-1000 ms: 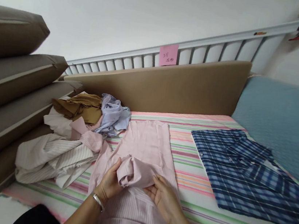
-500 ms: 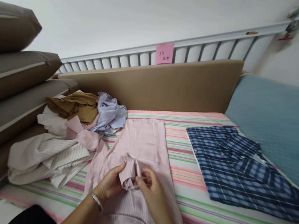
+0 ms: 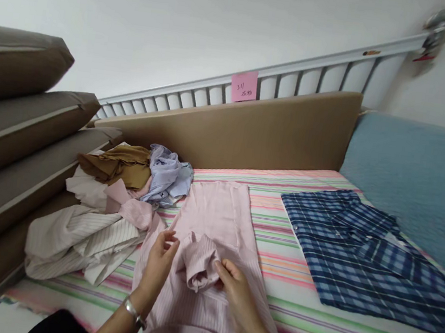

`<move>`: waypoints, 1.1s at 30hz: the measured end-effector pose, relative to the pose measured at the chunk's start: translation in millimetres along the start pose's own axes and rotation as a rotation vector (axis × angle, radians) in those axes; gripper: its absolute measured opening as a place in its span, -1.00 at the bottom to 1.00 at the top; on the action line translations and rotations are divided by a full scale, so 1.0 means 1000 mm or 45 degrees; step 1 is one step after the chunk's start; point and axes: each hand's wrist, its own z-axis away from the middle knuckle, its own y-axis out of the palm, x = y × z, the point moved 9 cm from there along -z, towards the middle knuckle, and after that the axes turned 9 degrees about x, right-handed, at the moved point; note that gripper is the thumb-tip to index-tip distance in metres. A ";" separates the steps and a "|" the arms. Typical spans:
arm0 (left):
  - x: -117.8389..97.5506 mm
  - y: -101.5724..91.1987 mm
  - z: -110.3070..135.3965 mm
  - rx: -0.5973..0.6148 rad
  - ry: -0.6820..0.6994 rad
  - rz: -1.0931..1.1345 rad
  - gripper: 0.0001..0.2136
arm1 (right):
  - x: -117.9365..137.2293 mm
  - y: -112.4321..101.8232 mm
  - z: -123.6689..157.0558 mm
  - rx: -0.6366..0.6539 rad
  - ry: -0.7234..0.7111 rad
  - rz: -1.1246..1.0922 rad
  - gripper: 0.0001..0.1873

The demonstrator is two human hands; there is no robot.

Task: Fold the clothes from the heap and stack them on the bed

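Observation:
A pink striped shirt [image 3: 219, 204] lies spread on the striped bed sheet [image 3: 274, 239] in front of me, its collar end nearest my body. One cuff [image 3: 197, 264] of it is bunched up over the middle of the shirt, its opening turned towards me. My right hand [image 3: 234, 283] pinches the right edge of this cuff between thumb and fingers. Just left of the cuff is my left hand [image 3: 162, 254], raised, fingers slightly bent and apart, holding nothing. A silver bracelet [image 3: 133, 312] circles the left wrist.
On the right lies a folded blue plaid shirt [image 3: 343, 248], beside a blue cushion-like cover [image 3: 414, 175]. To the left are rumpled clothes: white striped [image 3: 70, 234], brown [image 3: 124, 164] and light blue [image 3: 164, 170]. Stacked grey-brown cushions [image 3: 17, 134] rise at far left. A brown padded board [image 3: 243, 131] stands behind.
My left hand has let go of the cuff and drawn off to the left, its fingers opening. The right hand keeps hold of the cuff. The view has shifted slightly.

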 end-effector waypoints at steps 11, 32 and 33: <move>-0.053 0.059 0.032 0.503 0.499 -0.557 -0.52 | -0.002 0.000 -0.002 0.050 -0.055 -0.090 -0.73; -0.066 0.043 0.025 0.392 0.473 -0.410 -0.75 | 0.042 -0.007 0.017 -0.105 -0.412 0.670 -0.71; -0.066 0.044 0.025 0.380 0.465 -0.394 -0.74 | 0.043 -0.002 0.019 -0.081 -0.427 0.696 -0.75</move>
